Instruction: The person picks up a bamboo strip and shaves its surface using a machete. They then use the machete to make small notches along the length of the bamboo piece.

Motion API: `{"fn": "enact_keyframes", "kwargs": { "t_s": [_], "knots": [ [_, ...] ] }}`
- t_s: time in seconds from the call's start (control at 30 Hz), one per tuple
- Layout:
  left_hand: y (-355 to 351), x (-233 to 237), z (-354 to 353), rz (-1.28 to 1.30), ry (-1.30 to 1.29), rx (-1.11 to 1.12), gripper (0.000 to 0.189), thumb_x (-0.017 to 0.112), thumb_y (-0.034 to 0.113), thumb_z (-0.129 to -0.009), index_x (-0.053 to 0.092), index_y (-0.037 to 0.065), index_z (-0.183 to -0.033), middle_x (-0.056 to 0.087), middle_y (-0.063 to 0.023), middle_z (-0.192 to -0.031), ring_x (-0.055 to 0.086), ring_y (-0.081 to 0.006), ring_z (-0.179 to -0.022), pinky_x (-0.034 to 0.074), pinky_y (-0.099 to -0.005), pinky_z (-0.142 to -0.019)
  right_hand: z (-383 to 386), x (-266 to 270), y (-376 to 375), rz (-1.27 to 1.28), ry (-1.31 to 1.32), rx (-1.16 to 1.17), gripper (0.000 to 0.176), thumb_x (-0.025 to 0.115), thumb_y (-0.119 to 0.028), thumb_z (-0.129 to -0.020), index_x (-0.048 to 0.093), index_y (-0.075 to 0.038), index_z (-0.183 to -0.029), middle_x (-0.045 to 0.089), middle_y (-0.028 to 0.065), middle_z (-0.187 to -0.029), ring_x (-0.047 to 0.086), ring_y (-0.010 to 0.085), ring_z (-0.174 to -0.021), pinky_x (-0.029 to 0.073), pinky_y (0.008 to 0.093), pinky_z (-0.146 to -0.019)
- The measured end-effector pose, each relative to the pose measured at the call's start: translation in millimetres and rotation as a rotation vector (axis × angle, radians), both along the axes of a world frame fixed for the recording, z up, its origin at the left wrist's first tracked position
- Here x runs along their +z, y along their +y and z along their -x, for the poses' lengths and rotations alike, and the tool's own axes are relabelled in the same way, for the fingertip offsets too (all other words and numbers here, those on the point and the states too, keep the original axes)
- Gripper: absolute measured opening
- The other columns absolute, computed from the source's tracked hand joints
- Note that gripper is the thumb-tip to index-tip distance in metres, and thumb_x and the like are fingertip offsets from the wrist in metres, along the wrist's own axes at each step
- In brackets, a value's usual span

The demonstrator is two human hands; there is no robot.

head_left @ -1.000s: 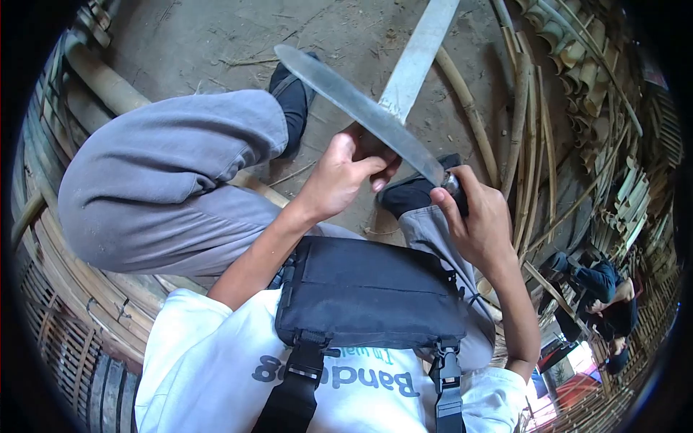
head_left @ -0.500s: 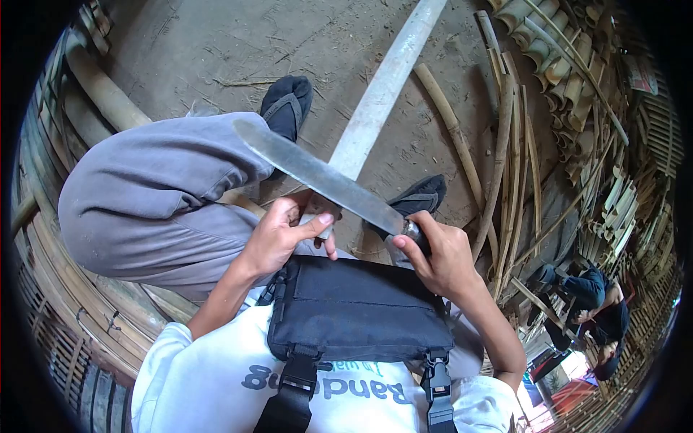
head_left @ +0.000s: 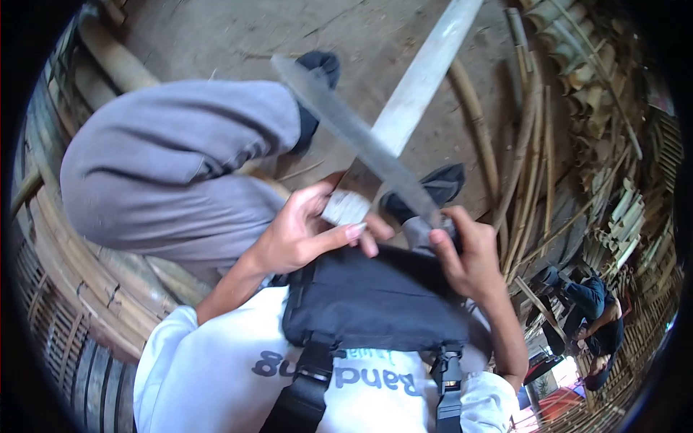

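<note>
My right hand (head_left: 469,252) grips the dark handle of a long knife (head_left: 354,137), its grey blade pointing up and left. The blade crosses in front of a long, flat, pale strip (head_left: 426,79) that runs up to the top edge. At the strip's lower end, my left hand (head_left: 310,231) holds a small white block or wrapped piece (head_left: 346,208) between thumb and fingers. Whether this piece is joined to the strip cannot be made out. Just below both hands is a black chest bag (head_left: 375,296).
Split bamboo poles (head_left: 530,151) lie on the ground at right, with stacked bamboo pieces (head_left: 585,79) beyond. Bamboo slats (head_left: 94,289) are at left. My bent knee (head_left: 144,151) is left of the hands. Another person (head_left: 603,325) sits at lower right.
The view has shifted, with hands and knife appearing further right. My left hand has turned and its fingers have loosened, so more of the white piece shows. The knife blade points more steeply upward.
</note>
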State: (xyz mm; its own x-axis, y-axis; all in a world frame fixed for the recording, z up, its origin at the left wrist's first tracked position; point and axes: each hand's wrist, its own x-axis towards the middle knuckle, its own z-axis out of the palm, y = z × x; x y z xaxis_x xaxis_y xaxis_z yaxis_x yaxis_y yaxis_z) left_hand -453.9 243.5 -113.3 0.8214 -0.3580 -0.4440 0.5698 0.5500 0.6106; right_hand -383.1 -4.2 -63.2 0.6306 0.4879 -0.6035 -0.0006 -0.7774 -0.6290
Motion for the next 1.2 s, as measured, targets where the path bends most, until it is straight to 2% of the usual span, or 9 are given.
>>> {"fn": "enact_keyframes", "kwargs": {
  "t_s": [0.1, 0.13, 0.2, 0.23, 0.33, 0.5, 0.63, 0.87, 1.2],
  "knots": [
    [5.5, 6.0, 4.4, 0.125, 0.107, 0.030, 0.043, 0.059, -0.004, -0.090, 0.040, -0.005, -0.129, 0.065, -0.0166, -0.104, 0.069, -0.0209, -0.080, 0.053, -0.0292, -0.073, 7.4, 12.6, 7.2, -0.082, -0.151, 0.082, 0.035, 0.067, -0.031, -0.089, 0.057, -0.001, -0.103, 0.060, 0.0157, -0.065, 0.064, 0.0351, -0.060, 0.048, 0.0400, -0.054],
    [6.6, -0.7, 13.1, -0.001, 0.044, 0.005, 0.047, 0.059, -0.007, -0.088, 0.039, -0.004, -0.131, 0.063, -0.0160, -0.107, 0.068, -0.0222, -0.083, 0.054, -0.0300, -0.074, 10.6, 16.8, 10.3, -0.085, -0.141, 0.080, 0.035, 0.067, -0.031, -0.089, 0.057, -0.001, -0.103, 0.060, 0.0157, -0.065, 0.064, 0.0351, -0.060, 0.048, 0.0400, -0.054],
    [-4.4, -17.8, 23.1, 0.098, -0.147, 0.175, 0.052, 0.058, -0.011, -0.086, 0.038, -0.005, -0.133, 0.062, -0.0158, -0.109, 0.068, -0.0228, -0.086, 0.055, -0.0332, -0.075, 15.7, 24.9, 17.2, -0.033, -0.113, 0.172, 0.039, 0.066, -0.037, -0.089, 0.056, -0.001, -0.103, 0.061, 0.0160, -0.065, 0.064, 0.0357, -0.058, 0.048, 0.0404, -0.053],
    [-0.9, -14.6, 22.9, -0.284, -0.298, 0.068, 0.054, 0.055, -0.014, -0.085, 0.037, -0.006, -0.135, 0.061, -0.0157, -0.108, 0.067, -0.0225, -0.085, 0.057, -0.0341, -0.070, 17.1, 25.8, 20.3, 0.023, -0.087, 0.200, 0.042, 0.065, -0.041, -0.088, 0.056, -0.002, -0.101, 0.062, 0.0165, -0.066, 0.063, 0.0363, -0.057, 0.049, 0.0415, -0.052],
    [-3.9, -17.6, 24.5, 0.022, -0.114, 0.133, 0.056, 0.053, -0.015, -0.085, 0.035, -0.006, -0.137, 0.061, -0.0159, -0.107, 0.066, -0.0210, -0.085, 0.056, -0.0315, -0.060, 19.0, 23.9, 20.5, 0.063, -0.129, 0.225, 0.042, 0.064, -0.043, -0.089, 0.056, -0.003, -0.099, 0.062, 0.0159, -0.066, 0.064, 0.0358, -0.057, 0.048, 0.0415, -0.052],
    [-6.2, -12.6, 15.8, -0.020, -0.021, 0.034, 0.029, 0.051, -0.014, -0.086, 0.050, -0.008, -0.114, 0.064, -0.0147, -0.094, 0.064, -0.0168, -0.073, 0.052, -0.0279, -0.051, 14.8, 17.4, 16.3, 0.115, -0.192, 0.221, 0.042, 0.064, -0.044, -0.088, 0.054, -0.004, -0.095, 0.061, 0.0148, -0.065, 0.062, 0.0353, -0.056, 0.047, 0.0415, -0.050],
    [-12.2, -10.3, 21.4, -0.020, -0.021, 0.168, 0.025, 0.054, -0.014, -0.084, 0.053, -0.009, -0.109, 0.063, -0.0140, -0.084, 0.062, -0.0162, -0.066, 0.051, -0.0275, -0.051, 20.3, 25.8, 21.8, 0.133, -0.249, 0.330, 0.041, 0.062, -0.044, -0.089, 0.053, -0.004, -0.092, 0.061, 0.0142, -0.063, 0.062, 0.0341, -0.055, 0.046, 0.0406, -0.048],
    [-15.1, -15.7, 14.9, -0.034, -0.081, 0.115, 0.015, 0.055, -0.013, -0.084, 0.057, -0.010, -0.098, 0.063, -0.0148, -0.083, 0.063, -0.0178, -0.061, 0.052, -0.0287, -0.051, 20.9, 12.8, 18.6, 0.112, -0.234, 0.263, 0.040, 0.061, -0.042, -0.091, 0.050, -0.003, -0.090, 0.060, 0.0146, -0.062, 0.062, 0.0360, -0.056, 0.046, 0.0422, -0.049],
    [-15.7, -25.7, 15.0, 0.240, -0.007, 0.079, 0.026, 0.052, 0.006, -0.095, 0.048, -0.008, -0.116, 0.061, -0.0154, -0.094, 0.063, -0.0193, -0.070, 0.051, -0.0280, -0.058, 20.0, 5.1, 13.1, 0.084, -0.183, 0.157, 0.038, 0.061, -0.039, -0.092, 0.052, -0.002, -0.094, 0.061, 0.0169, -0.063, 0.063, 0.0361, -0.058, 0.047, 0.0422, -0.052]
  ]
}}
